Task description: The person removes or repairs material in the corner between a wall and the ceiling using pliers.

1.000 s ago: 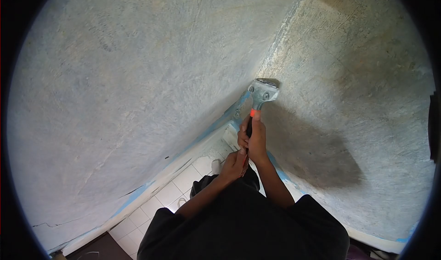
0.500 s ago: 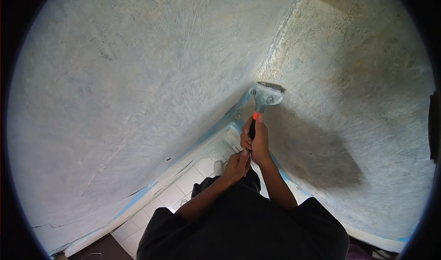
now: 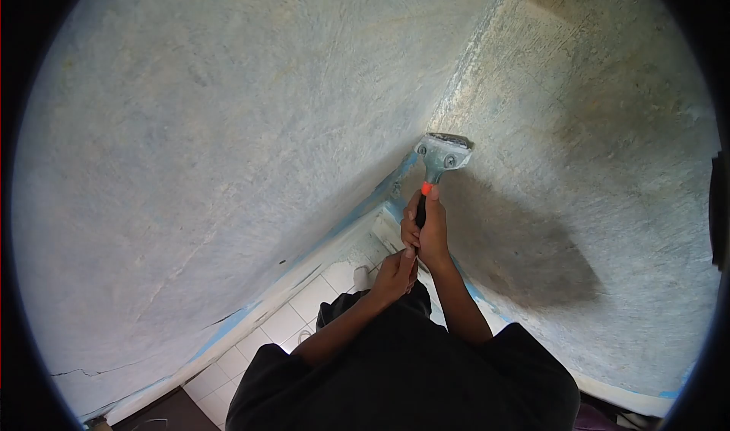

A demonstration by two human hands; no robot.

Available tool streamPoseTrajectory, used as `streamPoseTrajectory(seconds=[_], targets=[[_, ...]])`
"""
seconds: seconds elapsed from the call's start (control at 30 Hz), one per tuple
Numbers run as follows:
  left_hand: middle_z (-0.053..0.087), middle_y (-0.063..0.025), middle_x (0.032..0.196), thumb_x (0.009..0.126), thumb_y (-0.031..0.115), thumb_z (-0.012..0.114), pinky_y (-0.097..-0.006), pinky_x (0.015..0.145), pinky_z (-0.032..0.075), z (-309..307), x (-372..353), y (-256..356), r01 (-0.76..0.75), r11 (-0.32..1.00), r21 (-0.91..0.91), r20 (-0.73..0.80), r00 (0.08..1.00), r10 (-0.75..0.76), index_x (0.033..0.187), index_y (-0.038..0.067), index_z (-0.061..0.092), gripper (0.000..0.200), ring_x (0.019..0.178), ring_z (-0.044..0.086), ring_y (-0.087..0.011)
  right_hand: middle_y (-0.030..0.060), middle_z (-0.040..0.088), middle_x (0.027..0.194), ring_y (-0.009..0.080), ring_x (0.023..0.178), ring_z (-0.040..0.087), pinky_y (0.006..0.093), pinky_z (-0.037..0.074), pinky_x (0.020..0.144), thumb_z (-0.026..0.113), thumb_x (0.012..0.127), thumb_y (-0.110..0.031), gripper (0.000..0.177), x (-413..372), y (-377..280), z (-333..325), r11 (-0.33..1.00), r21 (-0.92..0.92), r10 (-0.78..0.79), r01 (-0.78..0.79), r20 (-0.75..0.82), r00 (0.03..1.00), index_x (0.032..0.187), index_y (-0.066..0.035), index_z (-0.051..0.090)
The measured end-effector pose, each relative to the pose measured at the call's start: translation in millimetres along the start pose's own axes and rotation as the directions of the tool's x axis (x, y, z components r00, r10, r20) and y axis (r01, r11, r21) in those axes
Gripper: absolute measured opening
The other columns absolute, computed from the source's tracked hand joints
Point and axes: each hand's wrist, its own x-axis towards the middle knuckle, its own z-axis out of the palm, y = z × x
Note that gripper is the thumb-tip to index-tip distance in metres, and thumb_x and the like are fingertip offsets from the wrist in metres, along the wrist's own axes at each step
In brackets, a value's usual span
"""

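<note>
A scraper (image 3: 443, 155) with a wide metal head, two screws, an orange collar and a black handle points up into the corner between two walls. Its blade edge lies at the right wall (image 3: 578, 127), close to the corner line. Wrapped round the handle below the collar is my right hand (image 3: 430, 229), thumb along the top. My left hand (image 3: 395, 273) is closed on the handle's lower end, just beneath the right; its fingers are partly hidden.
Patchy grey plaster covers the left wall (image 3: 213, 127) and the right one. Blue paint strips (image 3: 228, 326) run low along the left wall, above white floor tiles (image 3: 308, 302). A dark brown surface (image 3: 163, 412) shows at lower left. A shadow falls across the right wall.
The scraper head has shifted very slightly up and to the right along the corner, both hands still on its handle.
</note>
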Motion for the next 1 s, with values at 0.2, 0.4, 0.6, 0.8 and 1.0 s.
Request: streamPoseTrajectory(seconds=[0.2,0.4,0.6,0.8,1.0], targets=[[0.041,0.0004,0.05,0.104,0.042,0.03,-0.0244,0.039,0.035,6.5,-1.7,0.8,-0.007,0.999,-0.043,0.02,1.0,0.008,0.07,0.007,0.043,0.05,0.039,0.04,-0.0083,-0.0024,0.031,0.045,0.0063,0.034,0.028,0.0225,0.025,0.032,0.031,0.098,-0.058,0.06,-4.5,-6.8,2.2,1.0,-0.018,-0.01,0.01,-0.005,1.0,0.07,-0.007,0.042],[0.041,-0.0003,0.05,0.103,0.045,0.03,-0.0245,0.039,0.035,1.5,-0.4,11.9,-0.01,1.0,-0.008,0.036,0.999,0.01,0.07,0.007,0.043,0.052,0.039,0.04,-0.0089,-0.0024,0.03,0.046,0.0068,0.034,0.028,0.0233,0.026,0.032,0.031,0.097,-0.062,0.061,-1.5,-14.4,10.3,0.999,-0.039,-0.022,0.022,-0.014,1.0,0.07,-0.008,0.041],[0.041,-0.0008,0.05,0.103,0.046,0.029,-0.0249,0.039,0.035,3.4,-7.6,16.3,0.04,0.999,0.006,0.022,0.999,-0.04,0.069,0.007,0.043,0.054,0.039,0.04,-0.0096,-0.0017,0.03,0.046,0.0075,0.033,0.026,0.0238,0.027,0.033,0.029,0.096,-0.063,0.061,-5.3,-10.3,7.4,0.998,-0.064,0.012,-0.014,-0.017,1.0,0.07,-0.009,0.04],[0.041,-0.0016,0.049,0.103,0.047,0.028,-0.0256,0.039,0.035,4.2,-8.2,22.4,0.001,1.0,0.007,0.035,0.999,-0.001,0.067,0.006,0.044,0.056,0.039,0.04,-0.0104,-0.0018,0.033,0.047,0.0067,0.034,0.029,0.0232,0.027,0.033,0.03,0.098,-0.061,0.061,-4.0,-12.8,11.6,0.999,-0.042,-0.003,0.002,-0.033,0.999,0.07,-0.008,0.042],[0.042,-0.0021,0.049,0.102,0.049,0.029,-0.0266,0.04,0.036,2.5,-13.5,29.4,0.048,0.999,0.018,0.032,0.998,-0.048,0.067,0.006,0.044,0.058,0.039,0.041,-0.0112,-0.0014,0.033,0.046,0.0069,0.034,0.029,0.0234,0.027,0.033,0.029,0.098,-0.06,0.06,-4.3,-12.7,13.5,0.999,-0.027,-0.02,0.02,-0.007,1.0,0.07,-0.008,0.042]])
